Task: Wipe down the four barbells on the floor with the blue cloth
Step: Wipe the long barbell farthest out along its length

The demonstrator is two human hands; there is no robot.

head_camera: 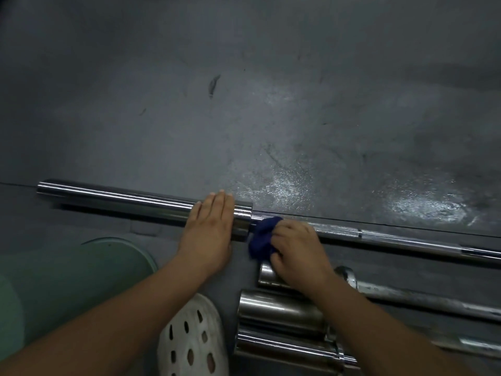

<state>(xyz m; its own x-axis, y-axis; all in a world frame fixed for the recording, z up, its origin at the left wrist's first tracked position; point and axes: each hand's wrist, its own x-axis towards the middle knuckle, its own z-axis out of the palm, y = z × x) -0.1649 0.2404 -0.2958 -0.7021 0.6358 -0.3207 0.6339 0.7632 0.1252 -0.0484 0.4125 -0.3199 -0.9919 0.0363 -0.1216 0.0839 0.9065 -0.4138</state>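
Lying across dark floor point(244, 104), farthest barbell point(379, 238) is pressed at sleeve point(122, 198) by left hand point(210, 226), fingers flat and straight. Blue cloth point(263, 237) is gripped by right hand point(298, 253), bunched against shaft just beside collar. Three other barbells point(282, 308) are laid nearer.

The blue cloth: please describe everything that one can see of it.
The blue cloth is dark navy and looks like soft fabric, crumpled into a bunch. The right hand grips it with curled fingers and hides its right part. It is pressed against the thin shaft of the farthest barbell, right beside the collar of the thick sleeve. Its lower end hangs down toward the floor.
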